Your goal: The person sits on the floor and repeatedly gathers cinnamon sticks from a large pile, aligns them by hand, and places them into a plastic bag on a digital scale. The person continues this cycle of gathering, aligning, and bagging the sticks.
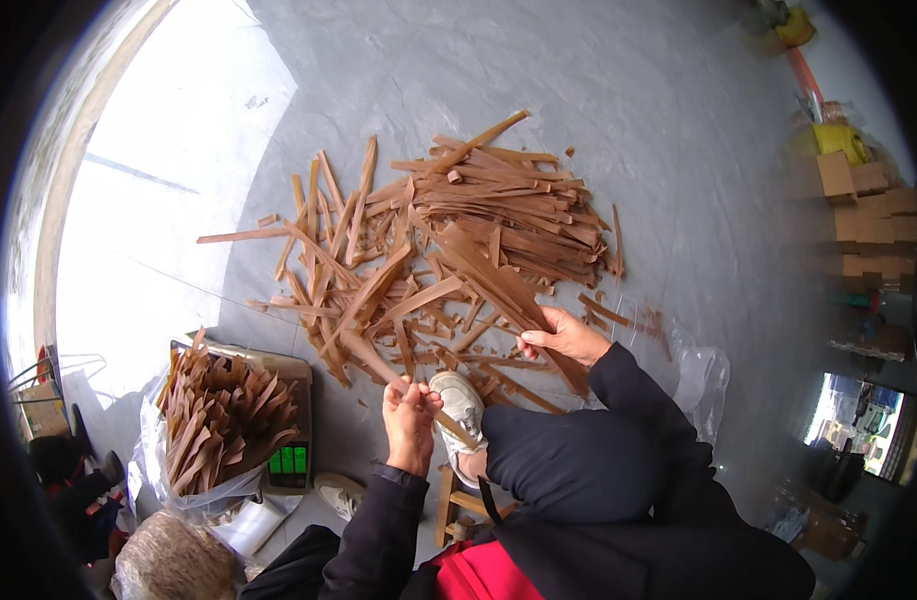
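My left hand is closed around one brown, flat, dried leaf-like strip, whose ends stick out above and below the fingers. My right hand grips a fanned bundle of wide brown strips slanting up and to the left, thumb on top. Beyond both hands, a stacked pile of similar strips lies on the grey floor. Loose, crossing strips are scattered to its left. Some strips lie close by my shoe, between the hands.
At the left, a clear plastic bag holds many upright brown strips beside a dark box. A plastic-wrapped bundle sits nearer. Crumpled clear plastic lies right of my arm. Cardboard boxes are stacked far right.
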Demonstrator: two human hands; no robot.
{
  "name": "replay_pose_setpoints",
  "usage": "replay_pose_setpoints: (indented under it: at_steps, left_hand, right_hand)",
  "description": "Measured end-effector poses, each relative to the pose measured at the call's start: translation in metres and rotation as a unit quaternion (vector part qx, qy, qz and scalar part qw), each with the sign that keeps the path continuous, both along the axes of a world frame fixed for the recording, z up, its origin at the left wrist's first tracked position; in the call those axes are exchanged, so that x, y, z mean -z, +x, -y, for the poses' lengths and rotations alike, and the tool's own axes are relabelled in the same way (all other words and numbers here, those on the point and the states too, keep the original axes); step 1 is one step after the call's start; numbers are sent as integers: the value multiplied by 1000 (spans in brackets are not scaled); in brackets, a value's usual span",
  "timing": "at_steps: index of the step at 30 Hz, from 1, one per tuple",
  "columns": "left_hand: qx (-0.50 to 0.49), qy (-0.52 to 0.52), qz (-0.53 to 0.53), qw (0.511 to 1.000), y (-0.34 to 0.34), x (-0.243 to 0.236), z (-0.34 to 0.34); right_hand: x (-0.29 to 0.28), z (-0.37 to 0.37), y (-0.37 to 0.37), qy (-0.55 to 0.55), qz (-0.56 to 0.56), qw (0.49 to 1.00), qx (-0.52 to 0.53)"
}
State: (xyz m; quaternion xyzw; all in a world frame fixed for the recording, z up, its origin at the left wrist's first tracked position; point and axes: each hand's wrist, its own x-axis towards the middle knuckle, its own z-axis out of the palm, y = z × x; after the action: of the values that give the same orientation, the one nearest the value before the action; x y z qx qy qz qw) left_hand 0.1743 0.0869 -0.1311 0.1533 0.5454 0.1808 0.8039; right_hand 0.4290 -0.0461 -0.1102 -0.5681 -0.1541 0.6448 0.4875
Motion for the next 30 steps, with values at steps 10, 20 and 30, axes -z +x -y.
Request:
replay_pose_setpoints:
  at_steps: [10, 20, 30]
  left_hand:
    - [166, 93, 157, 969, 62, -9, -2]
    - [77, 24, 205, 975, 61, 28, -3]
    - [-3, 51, 96, 994, 37, 30, -22]
  right_hand:
    - [3, -67, -45, 160, 199, 964, -78]
    - [-1, -75, -62, 122, 369, 918, -84]
    - [36, -80, -3, 161, 505, 835, -146]
